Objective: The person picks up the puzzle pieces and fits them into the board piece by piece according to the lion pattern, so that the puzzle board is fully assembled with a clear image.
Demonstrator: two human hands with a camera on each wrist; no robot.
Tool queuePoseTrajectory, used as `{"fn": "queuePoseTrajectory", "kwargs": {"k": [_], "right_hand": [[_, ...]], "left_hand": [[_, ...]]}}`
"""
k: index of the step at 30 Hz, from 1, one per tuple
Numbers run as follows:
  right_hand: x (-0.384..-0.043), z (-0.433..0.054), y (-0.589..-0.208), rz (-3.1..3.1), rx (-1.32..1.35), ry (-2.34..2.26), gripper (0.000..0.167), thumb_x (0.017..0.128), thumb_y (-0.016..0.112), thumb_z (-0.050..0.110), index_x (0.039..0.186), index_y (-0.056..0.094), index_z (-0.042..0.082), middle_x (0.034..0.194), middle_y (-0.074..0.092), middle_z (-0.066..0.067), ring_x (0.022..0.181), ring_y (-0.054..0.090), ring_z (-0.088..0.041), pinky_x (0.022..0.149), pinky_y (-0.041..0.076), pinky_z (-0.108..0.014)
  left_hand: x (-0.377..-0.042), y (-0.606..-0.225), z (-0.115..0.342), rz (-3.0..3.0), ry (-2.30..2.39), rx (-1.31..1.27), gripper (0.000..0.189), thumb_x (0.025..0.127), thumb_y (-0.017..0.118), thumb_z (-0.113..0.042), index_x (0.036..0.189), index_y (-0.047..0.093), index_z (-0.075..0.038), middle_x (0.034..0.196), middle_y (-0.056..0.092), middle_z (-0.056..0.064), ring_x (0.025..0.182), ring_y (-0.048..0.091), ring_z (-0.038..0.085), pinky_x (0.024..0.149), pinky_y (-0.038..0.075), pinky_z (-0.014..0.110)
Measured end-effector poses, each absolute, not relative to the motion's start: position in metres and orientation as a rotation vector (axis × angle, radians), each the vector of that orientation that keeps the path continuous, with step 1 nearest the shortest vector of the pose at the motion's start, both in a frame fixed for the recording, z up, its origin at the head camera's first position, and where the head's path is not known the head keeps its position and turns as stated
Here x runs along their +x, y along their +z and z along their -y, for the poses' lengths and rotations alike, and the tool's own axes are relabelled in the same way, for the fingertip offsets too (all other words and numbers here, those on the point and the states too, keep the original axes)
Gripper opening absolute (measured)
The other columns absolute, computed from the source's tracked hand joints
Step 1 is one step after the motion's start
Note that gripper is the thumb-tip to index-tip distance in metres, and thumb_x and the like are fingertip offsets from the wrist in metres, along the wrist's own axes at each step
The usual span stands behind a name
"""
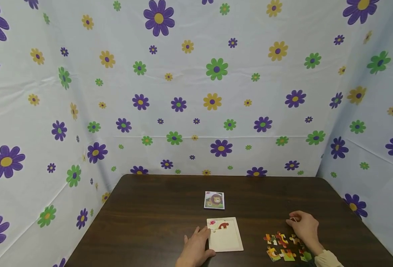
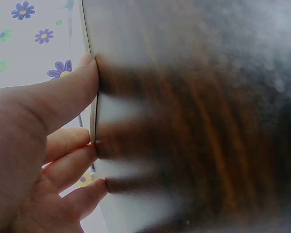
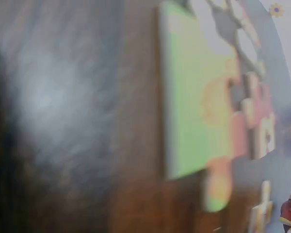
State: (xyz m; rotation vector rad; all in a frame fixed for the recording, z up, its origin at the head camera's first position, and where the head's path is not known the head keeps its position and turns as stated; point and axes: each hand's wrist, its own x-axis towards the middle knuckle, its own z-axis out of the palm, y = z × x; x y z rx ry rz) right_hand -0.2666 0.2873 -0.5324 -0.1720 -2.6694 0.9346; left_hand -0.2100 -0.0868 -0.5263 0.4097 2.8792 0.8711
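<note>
My left hand (image 1: 195, 247) rests on the dark table with fairly straight fingers along the left edge of a pale wooden puzzle tray (image 1: 225, 241). The thumb (image 2: 70, 99) lies by the tray's near left corner. A pink piece and a brown-red puzzle piece (image 1: 223, 225) sit in the top of the tray. Above the table on the right, my right hand (image 1: 305, 227) pinches a small puzzle piece (image 1: 294, 219) between thumb and fingers, its picture side mostly hidden. Several loose puzzle pieces (image 1: 282, 240) lie beside that hand; a large green-yellow puzzle piece (image 3: 194, 97) fills the right wrist view.
A square picture card (image 1: 214, 200) with a lion lies behind the tray. The dark wooden table (image 1: 149, 215) reaches back to a white flowered cloth (image 1: 189, 85), which also hangs on both sides.
</note>
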Motion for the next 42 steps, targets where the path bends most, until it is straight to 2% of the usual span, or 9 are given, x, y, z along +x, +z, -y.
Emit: {"fn": "queuePoseTrajectory", "kwargs": {"k": [3, 6, 9, 15, 18, 22, 24, 33, 42], "right_hand": [[-0.266, -0.283, -0.524, 2.646, -0.167, 1.002, 0.022, 0.083, 0.073, 0.012, 0.097, 0.071, -0.005, 0.083, 0.071, -0.017, 0.071, 0.066, -0.028, 0.082, 0.038, -0.054], [-0.267, -0.278, -0.514, 2.632, -0.182, 1.105, 0.025, 0.086, 0.071, 0.015, 0.104, 0.071, -0.003, 0.081, 0.072, -0.013, 0.062, 0.066, -0.017, 0.072, 0.049, -0.041], [-0.268, -0.274, -0.508, 2.639, -0.173, 1.242, 0.03, 0.09, 0.066, 0.011, 0.114, 0.066, -0.007, 0.09, 0.072, -0.017, 0.063, 0.068, -0.015, 0.062, 0.055, -0.032], [-0.271, -0.267, -0.501, 2.668, -0.135, 1.585, 0.039, 0.095, 0.05, 0.001, 0.13, 0.048, -0.014, 0.122, 0.056, -0.033, 0.082, 0.069, -0.021, 0.072, 0.057, -0.035], [-0.272, -0.262, -0.498, 2.656, -0.126, 1.699, 0.037, 0.095, 0.049, 0.001, 0.13, 0.049, -0.013, 0.116, 0.057, -0.031, 0.085, 0.068, -0.022, 0.074, 0.056, -0.036], [-0.272, -0.252, -0.496, 2.683, -0.09, 1.668, 0.032, 0.093, 0.057, 0.005, 0.122, 0.058, -0.009, 0.094, 0.067, -0.015, 0.077, 0.066, -0.023, 0.067, 0.056, -0.036], [-0.272, -0.246, -0.494, 2.698, -0.067, 1.64, 0.032, 0.092, 0.06, 0.007, 0.12, 0.06, -0.009, 0.09, 0.069, -0.011, 0.075, 0.065, -0.024, 0.065, 0.055, -0.036], [-0.274, -0.215, -0.494, 2.624, -0.064, 1.73, 0.032, 0.087, 0.066, 0.002, 0.116, 0.061, -0.012, 0.084, 0.07, -0.014, 0.068, 0.067, -0.021, 0.063, 0.057, -0.036], [-0.275, -0.191, -0.5, 2.557, -0.06, 1.811, 0.03, 0.083, 0.07, -0.002, 0.109, 0.059, -0.011, 0.079, 0.07, -0.015, 0.067, 0.067, -0.024, 0.061, 0.057, -0.034]], "left_hand": [[-0.209, -0.525, 0.087, -2.891, 0.868, 0.406, 0.054, 0.072, 0.083, -0.027, 0.118, 0.061, -0.009, 0.133, 0.055, 0.018, 0.124, 0.044, 0.049, 0.083, 0.024, 0.082], [-0.209, -0.525, 0.088, -2.909, 0.864, 0.411, 0.056, 0.072, 0.083, -0.027, 0.119, 0.061, -0.008, 0.132, 0.056, 0.018, 0.124, 0.045, 0.049, 0.083, 0.025, 0.082], [-0.209, -0.524, 0.088, -2.922, 0.859, 0.418, 0.056, 0.072, 0.083, -0.027, 0.12, 0.061, -0.008, 0.132, 0.056, 0.017, 0.123, 0.046, 0.048, 0.082, 0.025, 0.082], [-0.209, -0.525, 0.088, -2.931, 0.846, 0.427, 0.056, 0.071, 0.083, -0.027, 0.119, 0.062, -0.009, 0.132, 0.056, 0.016, 0.123, 0.046, 0.048, 0.082, 0.026, 0.081], [-0.209, -0.525, 0.087, -2.933, 0.84, 0.423, 0.056, 0.072, 0.083, -0.028, 0.119, 0.062, -0.009, 0.132, 0.056, 0.016, 0.123, 0.046, 0.047, 0.082, 0.026, 0.081], [-0.208, -0.525, 0.088, -2.935, 0.842, 0.423, 0.055, 0.072, 0.083, -0.028, 0.119, 0.062, -0.009, 0.132, 0.056, 0.016, 0.123, 0.046, 0.048, 0.082, 0.026, 0.081], [-0.208, -0.525, 0.088, -2.934, 0.847, 0.425, 0.055, 0.072, 0.083, -0.027, 0.119, 0.061, -0.009, 0.132, 0.056, 0.017, 0.123, 0.046, 0.048, 0.082, 0.026, 0.082], [-0.207, -0.526, 0.087, -2.95, 0.818, 0.44, 0.055, 0.071, 0.084, -0.028, 0.118, 0.062, -0.009, 0.13, 0.058, 0.016, 0.122, 0.048, 0.047, 0.081, 0.029, 0.081], [-0.206, -0.525, 0.086, -2.954, 0.813, 0.446, 0.056, 0.071, 0.084, -0.028, 0.119, 0.062, -0.009, 0.13, 0.058, 0.015, 0.122, 0.048, 0.047, 0.081, 0.03, 0.08]]}}
